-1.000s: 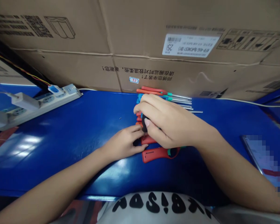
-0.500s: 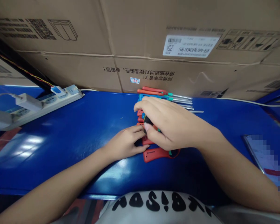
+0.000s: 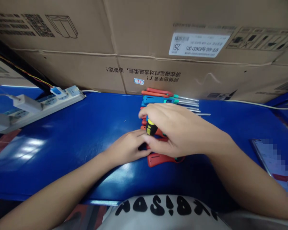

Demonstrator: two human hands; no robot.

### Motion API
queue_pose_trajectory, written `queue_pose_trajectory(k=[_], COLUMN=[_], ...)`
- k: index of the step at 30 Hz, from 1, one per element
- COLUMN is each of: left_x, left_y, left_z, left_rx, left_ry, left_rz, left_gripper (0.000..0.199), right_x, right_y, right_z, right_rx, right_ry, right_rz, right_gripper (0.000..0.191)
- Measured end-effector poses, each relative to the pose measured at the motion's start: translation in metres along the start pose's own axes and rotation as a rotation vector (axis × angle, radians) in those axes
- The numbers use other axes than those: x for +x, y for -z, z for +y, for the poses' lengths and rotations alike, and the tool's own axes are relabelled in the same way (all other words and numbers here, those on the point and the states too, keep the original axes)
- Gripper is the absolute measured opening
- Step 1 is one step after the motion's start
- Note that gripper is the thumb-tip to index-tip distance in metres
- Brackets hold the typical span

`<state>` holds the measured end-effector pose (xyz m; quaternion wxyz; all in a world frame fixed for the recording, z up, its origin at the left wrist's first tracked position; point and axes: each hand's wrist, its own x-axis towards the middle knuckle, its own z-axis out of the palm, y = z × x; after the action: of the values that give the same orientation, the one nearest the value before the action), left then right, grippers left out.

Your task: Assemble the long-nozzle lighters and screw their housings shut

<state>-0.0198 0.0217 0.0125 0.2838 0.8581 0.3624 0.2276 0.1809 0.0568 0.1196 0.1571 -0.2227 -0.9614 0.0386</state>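
Side by side on the blue table lie several long-necked gas lighters, among them a blue lighter (image 3: 156, 99), an orange lighter (image 3: 154, 93) and, nearest me, a red lighter (image 3: 162, 159). My right hand (image 3: 175, 127) is closed over the middle of the row, around a screwdriver (image 3: 150, 126) with a black and yellow handle; its tip is hidden. My left hand (image 3: 131, 145) comes in from the left, thumb and forefinger closed on the handle end of a red lighter beneath my right hand. Its fingertips are partly covered.
A large cardboard box (image 3: 144, 28) stands along the back of the table (image 3: 110, 108). At the left is a white power strip (image 3: 46, 107) with plugs in it. A phone (image 3: 266, 156) lies at the right. A tiny dark bit (image 3: 124, 121) sits left of the lighters.
My right hand has shifted slightly toward me and turned, showing more of the screwdriver's black and yellow handle. My left hand has barely moved.
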Motion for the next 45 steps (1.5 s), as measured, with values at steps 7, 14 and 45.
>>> queue_pose_trajectory(k=[7,14,45], left_x=[0.001,0.0,0.002], left_y=[0.001,0.001,0.001], left_z=[-0.001,-0.002,0.002], left_rx=[-0.009,0.044,0.011], left_ry=[-0.02,-0.057,-0.001], left_rz=[-0.018,-0.01,-0.037], left_gripper=[0.023,0.022,0.018], right_x=[-0.001,0.0,-0.004], right_y=[0.003,0.003,0.015], right_z=[-0.002,-0.001,-0.012], right_rx=[-0.007,-0.072,-0.019], right_ry=[-0.021,-0.16,-0.178], right_rz=[-0.033,-0.057,-0.144], right_gripper=[0.022,0.027,0.023])
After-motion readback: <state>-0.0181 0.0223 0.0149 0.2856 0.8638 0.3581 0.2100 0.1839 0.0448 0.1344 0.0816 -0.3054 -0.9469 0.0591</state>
